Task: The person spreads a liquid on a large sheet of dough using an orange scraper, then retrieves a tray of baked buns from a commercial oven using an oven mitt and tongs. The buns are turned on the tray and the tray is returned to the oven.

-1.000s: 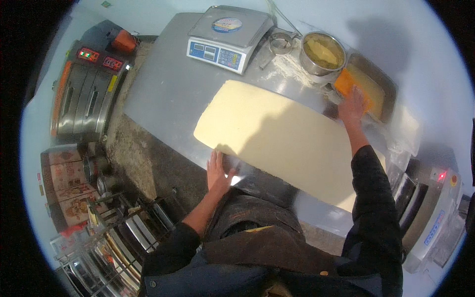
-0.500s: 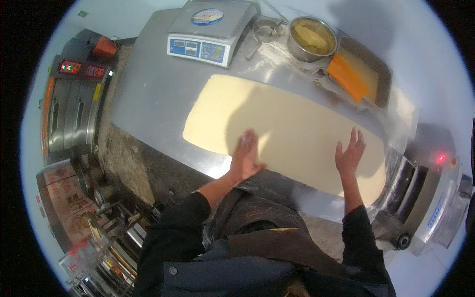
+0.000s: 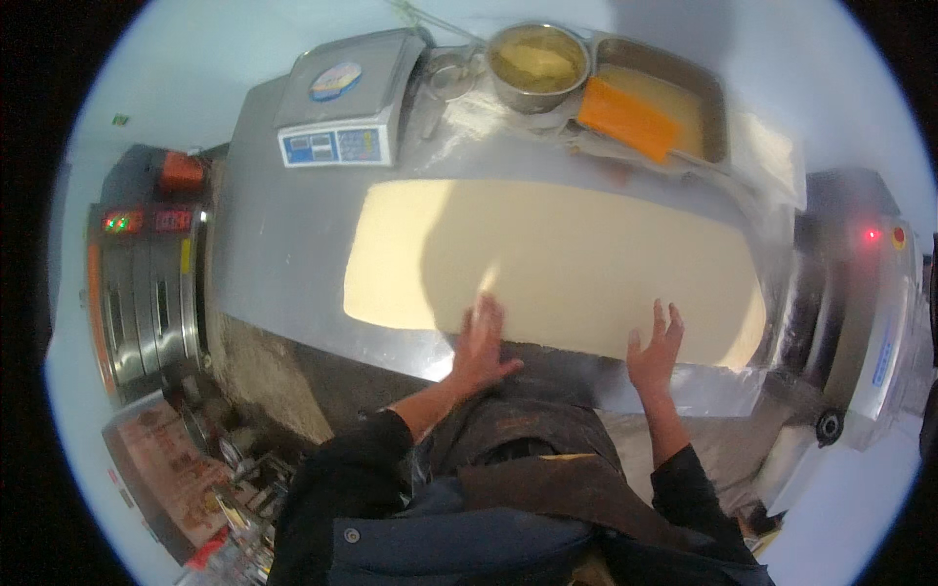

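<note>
A long, pale yellow sheet of dough (image 3: 567, 254) lies flat on the metal table (image 3: 278, 244), with a shadow over most of it. My left hand (image 3: 481, 347) is at the sheet's near edge, fingers stretched out and pointing away from me. Farther right, my right hand (image 3: 657, 352) is over the near edge with its fingers spread. Neither hand holds anything. Whether the fingertips touch the dough or hover just above it, I cannot tell.
A white digital scale (image 3: 342, 98) stands at the table's far left. Beyond the dough are a steel bowl (image 3: 537, 68) of yellowish stuff and a metal tray (image 3: 718, 117) with an orange scraper (image 3: 628, 119). An oven (image 3: 147, 303) is at left, a machine with rollers (image 3: 850, 293) at right.
The view has turned, so the table now sits straighter. Against the dough, both hands have drawn back toward the near edge; the right hand was farther over the sheet before.
</note>
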Motion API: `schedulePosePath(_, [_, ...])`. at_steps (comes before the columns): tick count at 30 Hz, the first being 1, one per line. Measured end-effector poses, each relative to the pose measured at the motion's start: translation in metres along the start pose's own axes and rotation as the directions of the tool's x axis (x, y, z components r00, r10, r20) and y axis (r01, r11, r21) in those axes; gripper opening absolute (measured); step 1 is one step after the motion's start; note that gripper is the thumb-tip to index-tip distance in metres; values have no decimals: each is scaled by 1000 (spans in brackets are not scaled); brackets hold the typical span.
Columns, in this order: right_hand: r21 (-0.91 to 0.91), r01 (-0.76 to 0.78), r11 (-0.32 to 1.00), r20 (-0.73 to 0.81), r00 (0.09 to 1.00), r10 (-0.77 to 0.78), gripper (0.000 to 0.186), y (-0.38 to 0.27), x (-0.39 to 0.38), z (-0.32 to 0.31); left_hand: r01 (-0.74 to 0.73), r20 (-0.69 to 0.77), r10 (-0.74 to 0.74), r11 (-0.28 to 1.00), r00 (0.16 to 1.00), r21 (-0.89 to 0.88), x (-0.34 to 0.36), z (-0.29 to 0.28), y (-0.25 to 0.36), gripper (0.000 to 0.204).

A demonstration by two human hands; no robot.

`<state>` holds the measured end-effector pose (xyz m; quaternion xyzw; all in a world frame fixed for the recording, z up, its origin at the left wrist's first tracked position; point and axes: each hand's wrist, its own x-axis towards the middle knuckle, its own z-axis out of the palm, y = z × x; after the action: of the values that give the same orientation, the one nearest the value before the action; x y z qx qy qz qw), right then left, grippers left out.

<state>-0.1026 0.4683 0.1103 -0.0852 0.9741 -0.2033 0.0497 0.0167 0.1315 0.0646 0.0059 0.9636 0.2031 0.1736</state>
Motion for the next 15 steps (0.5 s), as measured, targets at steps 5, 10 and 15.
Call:
schedulePosePath(5, [43,-104,994,33,994,103,78,4,-30,2,-127,155,129,992,979,-28,35,2,19,118])
schedulePosePath(10, [73,-238,969,-4,971,238,78,23,-66,1,342,-327,-302,937,895,71,128,-34,-42,118])
schedulePosePath(15, [50,-406,913,-22,913,407,76,38,-97,-6,253,-234,-228,964,945,83,181,-28,39,114])
